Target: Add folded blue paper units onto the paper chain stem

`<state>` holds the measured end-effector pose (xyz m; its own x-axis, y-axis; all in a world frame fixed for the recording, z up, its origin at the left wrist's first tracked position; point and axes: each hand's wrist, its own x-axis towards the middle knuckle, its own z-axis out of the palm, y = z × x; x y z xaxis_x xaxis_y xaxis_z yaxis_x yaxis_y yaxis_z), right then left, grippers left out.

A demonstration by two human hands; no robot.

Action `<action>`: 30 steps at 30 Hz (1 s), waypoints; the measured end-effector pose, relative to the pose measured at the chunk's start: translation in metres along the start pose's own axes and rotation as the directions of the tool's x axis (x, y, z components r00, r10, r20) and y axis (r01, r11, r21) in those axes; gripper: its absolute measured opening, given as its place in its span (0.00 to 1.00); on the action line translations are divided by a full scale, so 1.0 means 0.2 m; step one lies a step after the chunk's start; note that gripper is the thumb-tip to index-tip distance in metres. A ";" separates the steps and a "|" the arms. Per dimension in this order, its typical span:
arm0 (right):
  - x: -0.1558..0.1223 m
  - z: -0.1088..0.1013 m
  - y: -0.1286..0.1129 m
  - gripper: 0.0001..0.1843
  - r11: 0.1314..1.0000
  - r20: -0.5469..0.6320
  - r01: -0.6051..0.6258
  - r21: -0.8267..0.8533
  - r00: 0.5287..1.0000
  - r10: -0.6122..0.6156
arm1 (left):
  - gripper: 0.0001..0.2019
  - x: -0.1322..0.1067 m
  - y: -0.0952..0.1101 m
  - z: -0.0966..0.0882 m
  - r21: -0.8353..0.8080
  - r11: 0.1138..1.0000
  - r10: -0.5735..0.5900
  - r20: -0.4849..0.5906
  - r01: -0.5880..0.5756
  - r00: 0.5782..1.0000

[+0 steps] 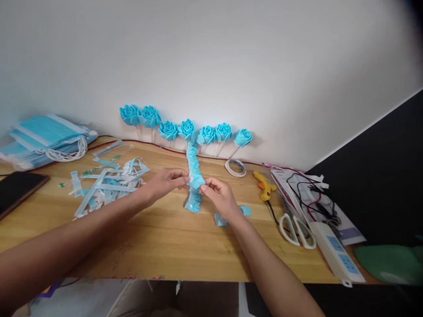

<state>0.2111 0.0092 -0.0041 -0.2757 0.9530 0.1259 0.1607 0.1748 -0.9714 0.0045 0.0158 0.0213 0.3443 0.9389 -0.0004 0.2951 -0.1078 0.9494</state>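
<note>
Over the middle of the table, my left hand [170,181] and my right hand [220,197] pinch opposite sides of a small light blue folded petal [197,181]. Beneath and behind it, a line of overlapping folded petals [192,157] runs back toward the wall. More petals of the same kind [194,203] lie just in front. By my right wrist are a few loose blue pieces [220,219], partly hidden by the hand. Several blue flowers on sticks [187,130] lean against the wall behind.
Left of my hands lies a heap of cut strips [105,185], with stacked blue face masks [49,132] and a dark phone [18,189] beyond. To the right are a tape roll [235,167], yellow glue gun [264,185], scissors [297,231] and power strip [337,251] among cables.
</note>
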 end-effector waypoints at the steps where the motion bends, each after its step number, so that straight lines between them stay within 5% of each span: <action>1: 0.00 0.00 0.00 0.11 1.000 0.012 -0.003 0.001 1.000 0.003 | 0.14 0.00 -0.01 0.01 -0.034 0.999 -0.005 -0.006 0.005 1.000; 4: 0.00 -0.03 0.00 0.11 1.000 0.074 -0.003 0.014 0.997 0.002 | 0.14 -0.01 -0.05 0.02 -0.050 0.999 0.004 0.013 -0.004 1.000; 13: -0.01 -0.01 -0.02 0.12 0.999 0.179 -0.013 -0.044 0.984 0.021 | 0.14 -0.06 -0.05 0.04 0.233 0.968 0.067 0.124 -0.095 0.990; 30: -0.02 0.02 0.00 0.09 0.999 0.199 -0.018 -0.037 0.980 0.025 | 0.17 -0.08 -0.02 0.04 0.126 0.990 0.064 0.055 -0.070 0.996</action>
<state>0.2089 0.0047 -0.0054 -0.4546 0.8888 0.0586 0.2011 0.1665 -0.9653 0.0057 -0.0007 0.0141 0.4109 0.9107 0.0428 0.3799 -0.2137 0.9000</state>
